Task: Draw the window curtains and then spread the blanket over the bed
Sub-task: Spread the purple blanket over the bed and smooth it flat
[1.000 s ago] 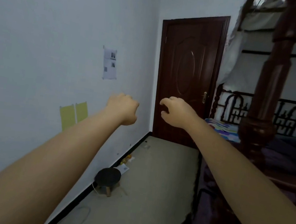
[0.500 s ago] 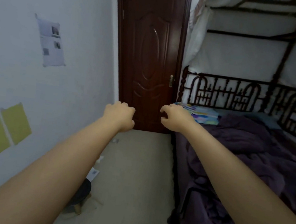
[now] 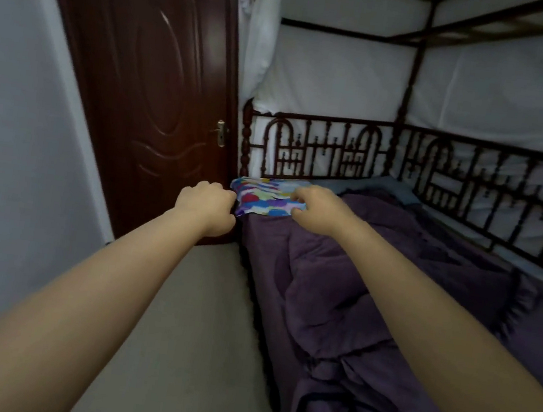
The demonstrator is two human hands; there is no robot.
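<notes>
A rumpled purple blanket (image 3: pixel 376 289) lies bunched along the bed (image 3: pixel 493 186), which has a dark carved wooden rail and posts. A colourful patterned pillow (image 3: pixel 264 196) sits at the bed's far left corner. Both my arms are stretched forward. My left hand (image 3: pixel 206 207) is a closed fist just left of the pillow, above the bed's edge, with nothing in it. My right hand (image 3: pixel 317 212) has its fingers curled over the pillow's right end and the blanket's far edge; no cloth shows in its grip. No window or window curtain is in view.
A dark brown door (image 3: pixel 147 92) with a metal handle stands shut at the end of a narrow strip of grey floor (image 3: pixel 191 333). A white wall (image 3: pixel 6 136) runs along the left. White netting (image 3: pixel 258 31) hangs bunched at the bed's corner post.
My view has swung right and down, from the wall and door onto the bed. Both hands stay out in front with curled fingers and are now low by the pillow.
</notes>
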